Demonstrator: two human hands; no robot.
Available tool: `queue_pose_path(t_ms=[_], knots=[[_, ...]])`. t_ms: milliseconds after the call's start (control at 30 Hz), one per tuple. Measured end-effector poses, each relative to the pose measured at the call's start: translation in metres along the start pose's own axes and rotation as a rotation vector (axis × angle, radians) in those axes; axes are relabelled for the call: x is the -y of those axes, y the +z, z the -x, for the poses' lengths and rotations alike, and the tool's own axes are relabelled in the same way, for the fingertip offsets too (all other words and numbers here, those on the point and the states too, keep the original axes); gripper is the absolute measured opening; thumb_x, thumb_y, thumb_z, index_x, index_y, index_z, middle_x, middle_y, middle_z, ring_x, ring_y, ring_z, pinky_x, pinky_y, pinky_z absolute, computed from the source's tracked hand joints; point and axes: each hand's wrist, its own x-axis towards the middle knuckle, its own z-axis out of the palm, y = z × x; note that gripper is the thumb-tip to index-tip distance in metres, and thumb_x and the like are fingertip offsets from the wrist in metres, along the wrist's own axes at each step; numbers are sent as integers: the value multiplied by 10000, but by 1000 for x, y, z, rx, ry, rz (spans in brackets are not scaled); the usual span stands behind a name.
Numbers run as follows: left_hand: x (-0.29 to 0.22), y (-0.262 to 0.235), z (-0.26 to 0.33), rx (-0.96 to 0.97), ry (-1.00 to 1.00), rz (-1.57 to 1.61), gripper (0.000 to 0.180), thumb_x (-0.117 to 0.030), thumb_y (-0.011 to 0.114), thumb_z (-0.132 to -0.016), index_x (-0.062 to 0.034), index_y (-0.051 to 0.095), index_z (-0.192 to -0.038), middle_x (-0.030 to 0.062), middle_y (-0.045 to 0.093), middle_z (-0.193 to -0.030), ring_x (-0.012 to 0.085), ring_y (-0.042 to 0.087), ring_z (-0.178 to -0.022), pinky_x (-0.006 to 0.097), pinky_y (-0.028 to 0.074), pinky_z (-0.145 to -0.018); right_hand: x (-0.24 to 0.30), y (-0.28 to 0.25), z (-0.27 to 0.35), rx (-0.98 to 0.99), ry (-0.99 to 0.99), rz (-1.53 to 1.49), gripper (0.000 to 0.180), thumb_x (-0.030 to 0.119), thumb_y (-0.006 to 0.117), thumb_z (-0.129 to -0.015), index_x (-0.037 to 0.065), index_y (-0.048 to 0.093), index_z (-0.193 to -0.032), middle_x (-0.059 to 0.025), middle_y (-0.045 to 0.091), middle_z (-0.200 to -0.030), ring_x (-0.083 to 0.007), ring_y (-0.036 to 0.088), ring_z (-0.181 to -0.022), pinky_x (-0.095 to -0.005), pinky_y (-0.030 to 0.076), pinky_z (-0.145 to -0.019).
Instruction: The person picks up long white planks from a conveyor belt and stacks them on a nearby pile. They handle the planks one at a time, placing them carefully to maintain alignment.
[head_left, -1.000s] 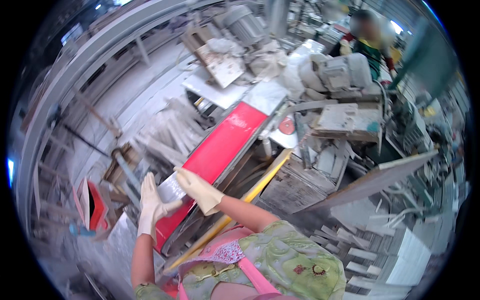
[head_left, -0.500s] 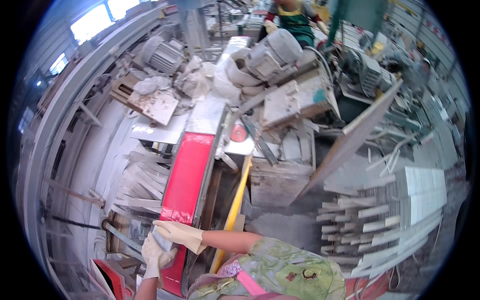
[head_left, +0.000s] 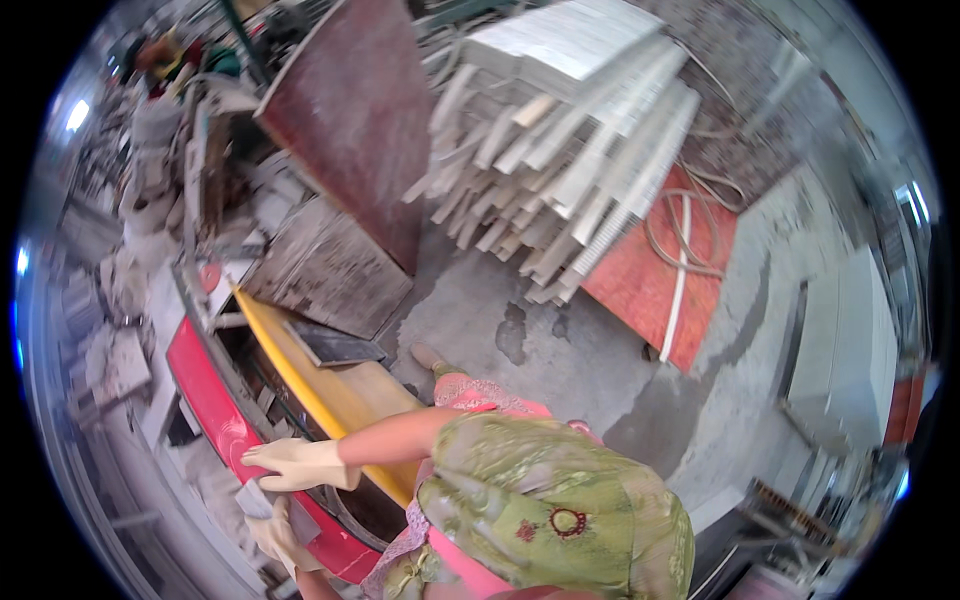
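Note:
My right hand (head_left: 300,465), in a pale work glove, lies flat with fingers stretched out on the near end of a long red machine bed (head_left: 205,400). Just below it, my gloved left hand (head_left: 272,535) grips a small grey stone piece (head_left: 252,498) at the bed's edge. A yellow bar (head_left: 300,385) runs along the bed's right side, under my right forearm. My green and pink clothing fills the lower middle and hides my left arm.
A heap of white stone strips (head_left: 570,150) lies on the concrete floor (head_left: 520,330). A brown board (head_left: 360,120) leans beside it. A red board with a coiled hose (head_left: 665,260) lies to the right, white slabs (head_left: 840,330) further right. Dusty machinery (head_left: 140,200) crowds the left.
The view has swung away from the machine toward the floor and the strip heap. Both hands now sit at the picture's lower left, still at the red bed's near end.

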Motion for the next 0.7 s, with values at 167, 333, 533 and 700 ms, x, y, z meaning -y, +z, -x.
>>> queue_pose_path(t_ms=[167, 333, 533, 700], knots=[[-14, -6, 32, 44, 72, 287, 785, -195, 792, -676, 69, 520, -1363, 259, 648, -1232, 331, 638, -1116, 412, 491, -989, 18, -153, 119, -78, 269, 140, 543, 325, 537, -949, -16, 545, -1372, -253, 627, -1316, -384, 609, -1212, -430, 473, -1047], [-36, -9, 64, 58, 218, 315, 797, -191, 786, -661, 62, 514, -1367, 256, 646, -1233, 333, 633, -1125, 416, 491, -994, 15, -265, 294, -576, 682, 247, 454, 342, 532, -968, 17, 619, -1273, -208, 684, -1229, -346, 653, -1150, -429, 504, -994], [-92, 8, 109, 253, 404, 255, 812, -186, 778, -644, 54, 507, -1371, 252, 643, -1233, 335, 627, -1136, 420, 491, -999, -22, -301, 540, -1003, 1289, 475, 398, 308, 500, -894, 20, 706, -1076, -268, 679, -1111, -435, 666, -1068, -510, 538, -875], [-185, 83, 198, 298, 604, -69, 919, -310, 832, -540, 3, 546, -1355, 233, 666, -1210, 386, 659, -1084, 443, 518, -967, -28, -286, 702, -840, 1488, 365, 370, 310, 568, -907, 9, 702, -1077, -227, 722, -1016, -352, 702, -939, -449, 536, -806]])
